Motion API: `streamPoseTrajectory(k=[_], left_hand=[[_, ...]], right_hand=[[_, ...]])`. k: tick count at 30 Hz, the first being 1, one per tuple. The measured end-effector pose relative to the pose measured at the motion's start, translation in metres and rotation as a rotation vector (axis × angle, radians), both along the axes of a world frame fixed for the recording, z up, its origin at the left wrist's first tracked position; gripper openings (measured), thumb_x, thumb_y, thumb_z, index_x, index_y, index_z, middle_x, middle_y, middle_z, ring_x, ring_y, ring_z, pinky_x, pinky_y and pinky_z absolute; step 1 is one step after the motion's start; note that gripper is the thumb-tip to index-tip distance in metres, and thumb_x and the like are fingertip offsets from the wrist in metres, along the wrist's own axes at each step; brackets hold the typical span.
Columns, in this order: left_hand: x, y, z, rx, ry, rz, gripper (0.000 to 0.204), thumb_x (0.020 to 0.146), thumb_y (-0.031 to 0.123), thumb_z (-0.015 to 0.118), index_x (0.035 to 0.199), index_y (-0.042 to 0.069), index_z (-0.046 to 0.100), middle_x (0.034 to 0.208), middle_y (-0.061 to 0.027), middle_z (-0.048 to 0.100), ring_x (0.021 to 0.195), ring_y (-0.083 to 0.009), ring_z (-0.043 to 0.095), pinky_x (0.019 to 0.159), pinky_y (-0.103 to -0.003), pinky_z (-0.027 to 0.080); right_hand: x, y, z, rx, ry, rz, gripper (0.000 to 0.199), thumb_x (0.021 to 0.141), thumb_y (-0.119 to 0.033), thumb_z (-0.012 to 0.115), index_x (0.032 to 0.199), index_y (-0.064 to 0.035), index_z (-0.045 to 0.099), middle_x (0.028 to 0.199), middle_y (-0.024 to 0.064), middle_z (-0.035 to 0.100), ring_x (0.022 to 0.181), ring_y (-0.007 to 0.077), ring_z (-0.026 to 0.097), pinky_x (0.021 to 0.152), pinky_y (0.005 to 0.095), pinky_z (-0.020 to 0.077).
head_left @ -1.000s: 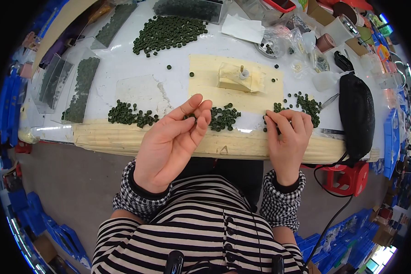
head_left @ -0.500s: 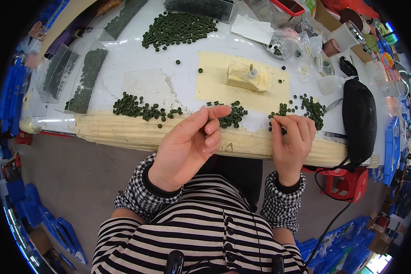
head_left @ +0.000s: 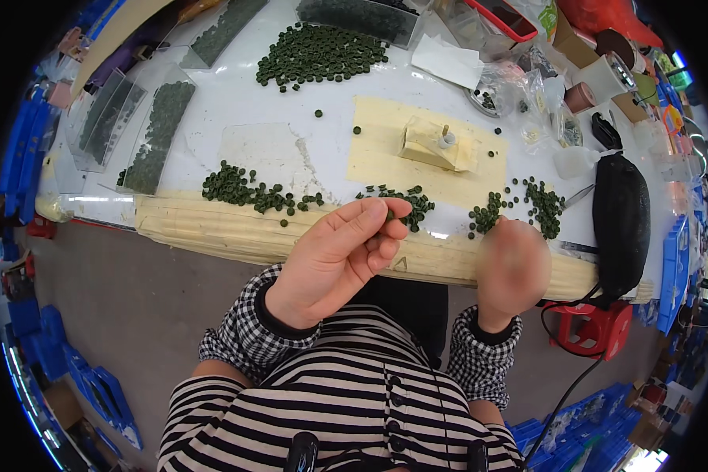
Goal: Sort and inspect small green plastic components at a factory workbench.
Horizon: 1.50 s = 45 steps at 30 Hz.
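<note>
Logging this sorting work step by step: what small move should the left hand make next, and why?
Probably lower the left hand to the small pile just beyond it: it is raised above the table edge pinching one green disc, with the right hand blurred beside.

Left hand [head_left: 334,256] pinching green bead [head_left: 390,213] above table [head_left: 212,118]

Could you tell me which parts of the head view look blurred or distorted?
In the head view, the right hand is smeared by motion blur, the left hand stays sharp, and the table edge bows with fisheye distortion toward the dark rim.
</note>
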State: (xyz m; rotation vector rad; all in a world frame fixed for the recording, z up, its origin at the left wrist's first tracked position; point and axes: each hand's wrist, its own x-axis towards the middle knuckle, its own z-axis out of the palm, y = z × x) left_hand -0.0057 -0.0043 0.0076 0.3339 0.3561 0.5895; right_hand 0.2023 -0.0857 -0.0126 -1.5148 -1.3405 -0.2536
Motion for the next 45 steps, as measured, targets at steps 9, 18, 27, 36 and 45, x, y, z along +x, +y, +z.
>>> streamPoseTrajectory(k=[9, 18, 27, 36, 45], left_hand=[[0.010, 0.004, 0.011, 0.054, 0.217, 0.006, 0.023, 0.098, 0.016, 0.049, 0.111, -0.001, 0.058, 0.091, -0.0034, 0.061, 0.066, -0.0039, 0.043, 0.057, -0.015, 0.037], [0.021, 0.002, 0.008, 0.129, 0.254, -0.020, 0.021, 0.098, 0.018, 0.050, 0.108, 0.002, 0.060, 0.076, 0.0012, 0.054, 0.062, -0.0044, 0.037, 0.057, -0.018, 0.033], [0.022, -0.003, 0.007, 0.050, 0.227, -0.032, 0.022, 0.099, 0.023, 0.050, 0.103, 0.004, 0.061, 0.065, 0.0064, 0.041, 0.059, -0.0039, 0.033, 0.054, -0.018, 0.029], [0.026, -0.010, 0.005, 0.452, 0.403, 0.126, 0.021, 0.091, 0.007, 0.062, 0.109, 0.001, 0.066, 0.073, 0.0085, 0.056, 0.061, 0.0016, 0.034, 0.056, -0.014, 0.029], [0.029, -0.009, 0.002, 0.580, 0.417, 0.249, 0.018, 0.087, 0.004, 0.066, 0.105, 0.001, 0.069, 0.064, 0.0102, 0.044, 0.059, 0.0006, 0.032, 0.053, -0.016, 0.029]], right_hand=[[-0.034, 0.011, 0.019, -0.066, 0.390, 0.375, 0.018, 0.073, 0.010, 0.069, 0.090, 0.0039, 0.066, 0.079, 0.0116, 0.065, 0.072, 0.0212, 0.061, 0.067, 0.0285, 0.0474], [-0.041, 0.021, 0.020, -0.085, 0.454, 0.382, 0.017, 0.073, 0.005, 0.072, 0.088, 0.0008, 0.066, 0.084, 0.0088, 0.065, 0.075, 0.0193, 0.060, 0.066, 0.0277, 0.0476], [-0.049, 0.027, 0.016, 0.059, -0.055, 0.211, 0.025, 0.064, 0.004, 0.078, 0.086, -0.0027, 0.068, 0.081, 0.0048, 0.061, 0.069, 0.0199, 0.056, 0.059, 0.0291, 0.0439], [-0.043, 0.021, 0.020, -0.009, 0.217, 0.257, 0.023, 0.068, 0.009, 0.073, 0.088, -0.0009, 0.068, 0.083, 0.0078, 0.061, 0.072, 0.0195, 0.057, 0.061, 0.0269, 0.0448], [-0.051, 0.010, 0.019, -0.091, 0.647, 0.375, 0.019, 0.078, 0.009, 0.066, 0.097, 0.0037, 0.068, 0.087, 0.0104, 0.062, 0.079, 0.0158, 0.057, 0.068, 0.0235, 0.0450]])
